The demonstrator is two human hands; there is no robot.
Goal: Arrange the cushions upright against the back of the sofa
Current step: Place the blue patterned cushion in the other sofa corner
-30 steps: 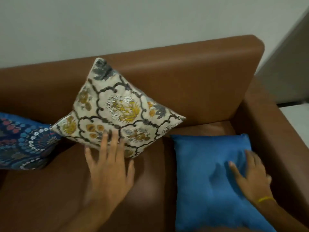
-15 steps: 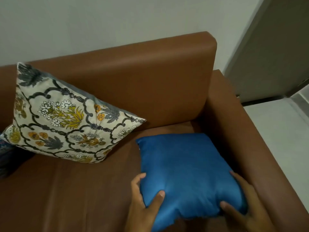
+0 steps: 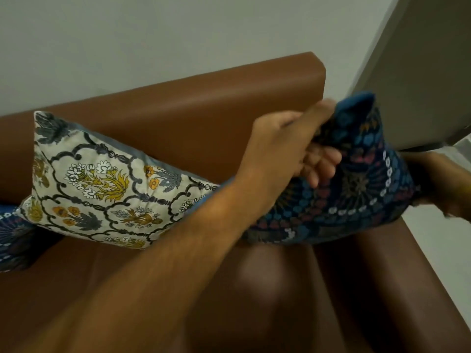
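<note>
I hold a dark blue patterned cushion [image 3: 356, 192] in the air above the right end of the brown sofa [image 3: 204, 103]. My left hand [image 3: 288, 143] grips its upper left edge. My right hand [image 3: 443, 182] grips its right side and is partly cut off by the frame edge. The cushion's plain blue side shows at its top corner. A cream floral cushion [image 3: 102, 184] leans against the sofa back at the left. Another dark blue patterned cushion [image 3: 12, 240] peeks out at the far left edge.
The sofa's right armrest [image 3: 397, 289] runs along the lower right. A pale wall [image 3: 178, 34] rises behind the sofa. A grey door or panel [image 3: 420, 72] stands at the upper right, with light floor [image 3: 438, 240] beside the armrest.
The blue cushion lay flat on the seat with both hands at its front edge. Now both hands have lifted and turned it, so its patterned side faces me.
</note>
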